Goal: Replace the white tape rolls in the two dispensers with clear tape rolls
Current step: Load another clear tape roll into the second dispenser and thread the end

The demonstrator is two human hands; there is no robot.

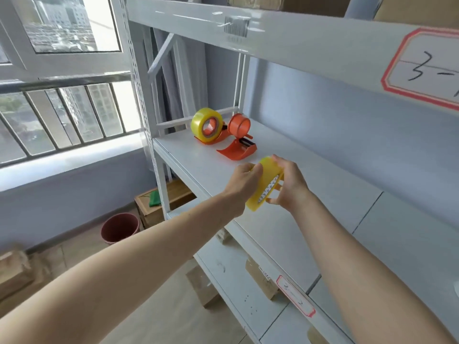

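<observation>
Both hands, left hand (246,180) and right hand (288,184), have fingers curled around the clear tape roll (264,183), probably hunting its loose end, so line it up squarely with the empty dispenser (239,142) hub.

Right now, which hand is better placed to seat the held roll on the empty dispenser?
Probably the right hand: it grips the clear tape roll by its core side and lies nearer the empty orange dispenser. The left hand only steadies the roll's rim.
</observation>
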